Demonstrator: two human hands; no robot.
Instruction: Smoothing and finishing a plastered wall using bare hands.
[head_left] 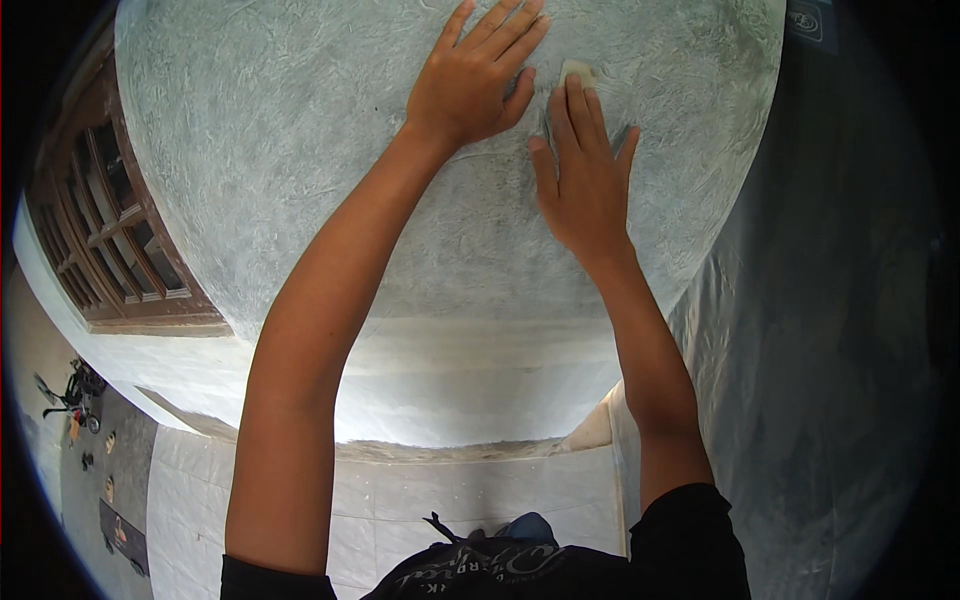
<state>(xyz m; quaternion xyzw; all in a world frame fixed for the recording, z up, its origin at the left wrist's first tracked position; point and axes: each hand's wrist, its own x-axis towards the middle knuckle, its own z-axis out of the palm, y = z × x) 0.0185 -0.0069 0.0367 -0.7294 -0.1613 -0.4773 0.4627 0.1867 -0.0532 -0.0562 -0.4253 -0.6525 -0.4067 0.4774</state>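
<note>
A textured grey-green wall [440, 250] fills the middle of the head view. My left hand [470, 80] lies flat on it at the top, fingers spread, holding nothing. Lower and to the right, my right hand [585, 180] presses its middle fingers on a small pale pad [578, 72] against the wall. Thumb and little finger stick out to the sides. Only the pad's upper end shows above the fingertips, so whether it is folded sandpaper or a sponge is unclear.
At left is a brown wooden window [125, 230] with several panes. A pale sheet [440, 500] covers the floor below the wall; dark grey sheeting [820, 330] hangs at right. A parked two-wheeler [80, 395] and a dark mat [122, 535] are far left.
</note>
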